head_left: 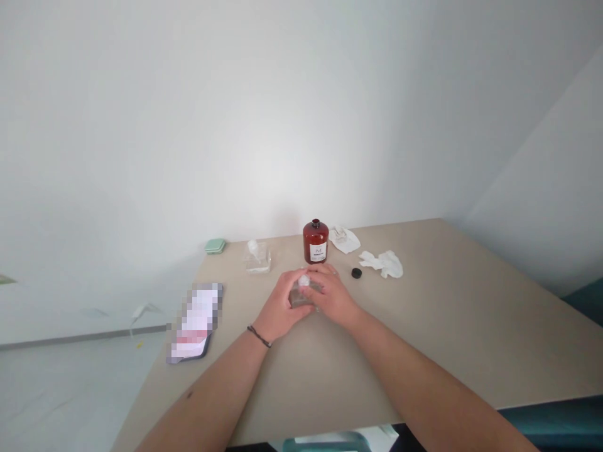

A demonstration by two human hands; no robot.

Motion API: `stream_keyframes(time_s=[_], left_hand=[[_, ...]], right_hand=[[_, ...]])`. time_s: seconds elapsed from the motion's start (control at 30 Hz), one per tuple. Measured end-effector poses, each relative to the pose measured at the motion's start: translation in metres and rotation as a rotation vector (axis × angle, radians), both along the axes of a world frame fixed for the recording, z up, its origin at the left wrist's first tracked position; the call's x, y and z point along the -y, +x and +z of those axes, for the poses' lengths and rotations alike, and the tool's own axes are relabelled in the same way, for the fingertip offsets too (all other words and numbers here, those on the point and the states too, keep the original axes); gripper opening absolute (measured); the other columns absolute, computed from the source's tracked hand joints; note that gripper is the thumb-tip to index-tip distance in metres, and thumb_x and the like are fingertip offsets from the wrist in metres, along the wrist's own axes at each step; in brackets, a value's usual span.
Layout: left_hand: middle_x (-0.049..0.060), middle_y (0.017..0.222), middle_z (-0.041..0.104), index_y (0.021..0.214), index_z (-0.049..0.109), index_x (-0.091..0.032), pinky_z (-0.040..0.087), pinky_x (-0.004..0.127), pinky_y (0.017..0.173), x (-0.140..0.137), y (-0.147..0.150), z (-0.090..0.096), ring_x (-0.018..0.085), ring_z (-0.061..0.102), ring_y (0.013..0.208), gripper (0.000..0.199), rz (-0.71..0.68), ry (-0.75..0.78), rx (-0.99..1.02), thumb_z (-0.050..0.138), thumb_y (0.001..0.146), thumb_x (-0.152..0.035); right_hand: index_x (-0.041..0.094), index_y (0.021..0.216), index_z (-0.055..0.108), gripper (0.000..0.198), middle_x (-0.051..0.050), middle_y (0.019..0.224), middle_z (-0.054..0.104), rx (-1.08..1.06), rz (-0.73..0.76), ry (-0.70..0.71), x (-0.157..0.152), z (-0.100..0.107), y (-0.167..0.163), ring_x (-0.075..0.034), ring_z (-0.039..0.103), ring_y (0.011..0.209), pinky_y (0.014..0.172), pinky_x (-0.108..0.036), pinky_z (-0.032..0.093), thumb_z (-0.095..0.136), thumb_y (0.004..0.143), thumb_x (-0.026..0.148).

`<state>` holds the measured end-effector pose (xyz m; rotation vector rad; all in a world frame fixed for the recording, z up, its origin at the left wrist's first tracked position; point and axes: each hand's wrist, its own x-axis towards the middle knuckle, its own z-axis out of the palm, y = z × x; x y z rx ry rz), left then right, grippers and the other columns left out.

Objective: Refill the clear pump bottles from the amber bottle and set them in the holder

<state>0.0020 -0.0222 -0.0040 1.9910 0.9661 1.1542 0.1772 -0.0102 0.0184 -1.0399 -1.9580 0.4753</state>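
Observation:
A clear, low square bottle [296, 298] with a white knob-like top stands between my hands at the middle of the table. My left hand [281, 306] is wrapped round its left and near sides. From the right, my right hand [333, 296] closes on it, with the fingers by the white top. The fingers hide much of the bottle. Just behind stands a brown-red bottle [315, 237] with a white label and an uncapped neck. A black screw cap [357, 273] lies to the right of that bottle.
A similar clear square container [258, 263] with a white top stands at the back left, near a small green box [215, 246]. A phone [195, 323] lies at the left edge. Crumpled tissues [384, 263] lie at the right, and another tissue [345, 240] rests by the wall.

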Motion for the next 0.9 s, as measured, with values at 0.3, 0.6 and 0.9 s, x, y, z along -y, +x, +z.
stream_keyframes(time_s=[0.3,0.6,0.9], left_hand=[[0.013,0.141,0.043,0.150,0.008,-0.031,0.035,0.052,0.113,-0.001,-0.007,-0.015,0.028,0.052,0.126,0.112,0.014,-0.231,0.089,0.085,0.069,-0.033],[0.008,0.121,0.055,0.146,0.020,-0.028,0.040,0.052,0.107,0.003,-0.013,-0.008,0.027,0.059,0.114,0.105,0.078,-0.292,0.029,0.086,0.065,-0.029],[0.011,0.125,0.053,0.138,0.024,-0.027,0.048,0.047,0.097,0.006,-0.006,-0.006,0.029,0.057,0.118,0.100,0.006,-0.343,0.211,0.089,0.063,-0.037]], right_hand=[[0.021,0.111,0.073,0.031,-0.015,0.114,0.066,0.233,-0.718,0.095,-0.026,0.015,0.117,-0.033,0.059,0.108,0.096,-0.050,0.044,0.049,0.093,0.028],[0.019,0.096,0.078,0.025,-0.017,0.097,0.069,0.386,-0.723,-0.157,-0.043,-0.011,0.140,-0.033,0.066,0.096,0.087,-0.049,0.048,0.054,0.088,0.022],[0.023,0.097,0.071,0.017,-0.007,0.100,0.075,-0.019,-0.241,0.026,0.000,0.018,0.049,-0.025,0.069,0.093,0.085,-0.040,0.054,0.056,0.090,0.027]])
